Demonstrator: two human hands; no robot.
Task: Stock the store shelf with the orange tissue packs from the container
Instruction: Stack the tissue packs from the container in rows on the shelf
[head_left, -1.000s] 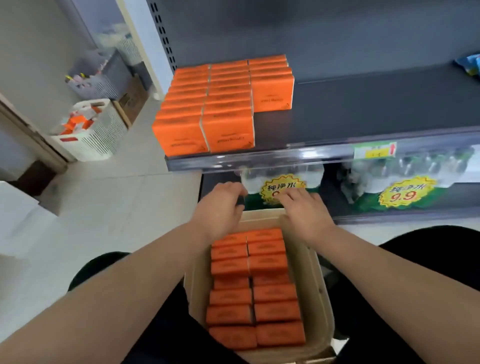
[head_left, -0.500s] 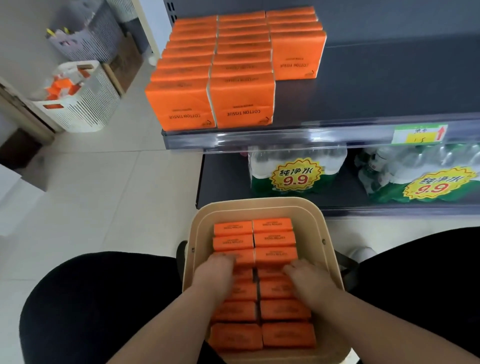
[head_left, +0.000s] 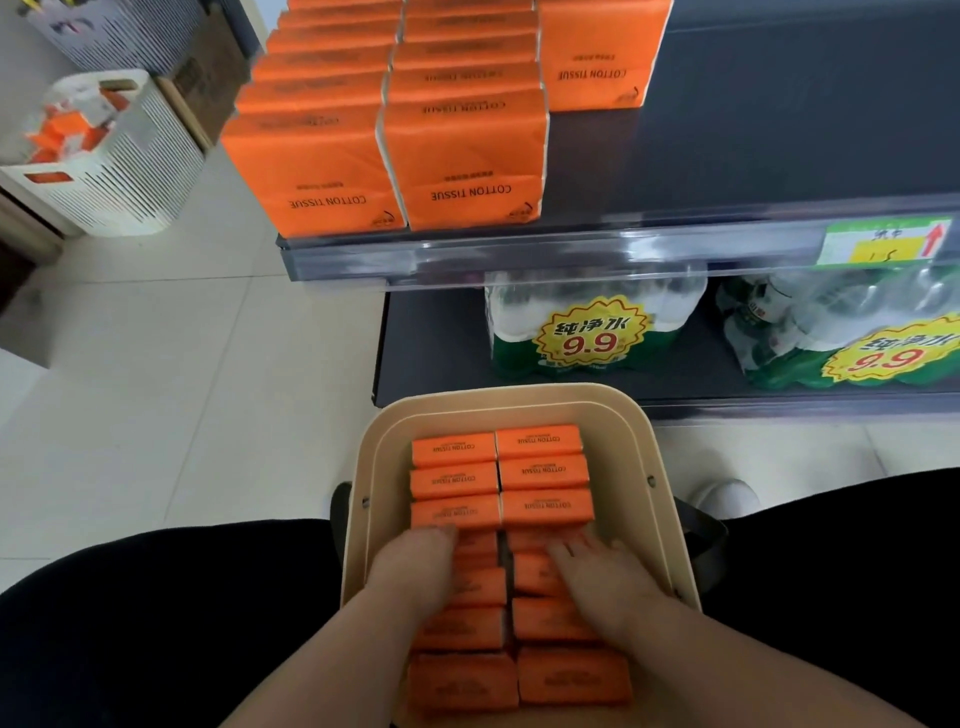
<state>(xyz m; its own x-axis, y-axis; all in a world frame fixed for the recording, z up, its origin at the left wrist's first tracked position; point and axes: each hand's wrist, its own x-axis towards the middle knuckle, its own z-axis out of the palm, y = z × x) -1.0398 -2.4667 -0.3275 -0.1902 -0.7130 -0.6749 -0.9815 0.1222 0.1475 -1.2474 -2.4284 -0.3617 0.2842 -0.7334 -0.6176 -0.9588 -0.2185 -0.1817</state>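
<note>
A beige container (head_left: 498, 391) sits on the floor between my knees, filled with two columns of orange tissue packs (head_left: 540, 441). My left hand (head_left: 415, 566) is in the left column, its fingers curled down over the far edge of a middle pack. Over the right column my right hand (head_left: 602, 582) grips a middle pack the same way, fingertips dipping behind it. Above, on the left part of the dark store shelf (head_left: 779, 156), stand rows of shelved orange tissue packs (head_left: 467, 156); the third row is short.
The right part of the shelf is bare. Bundles of bottled water (head_left: 592, 332) with 9.9 price tags fill the lower shelf. A white slatted basket (head_left: 130, 166) stands on the tiled floor at the left. My black-clad knees (head_left: 156, 623) flank the container.
Both hands came back from the container's far rim and dropped onto the middle packs. The view tilted down and closer; since half a second ago the hands have barely moved.
</note>
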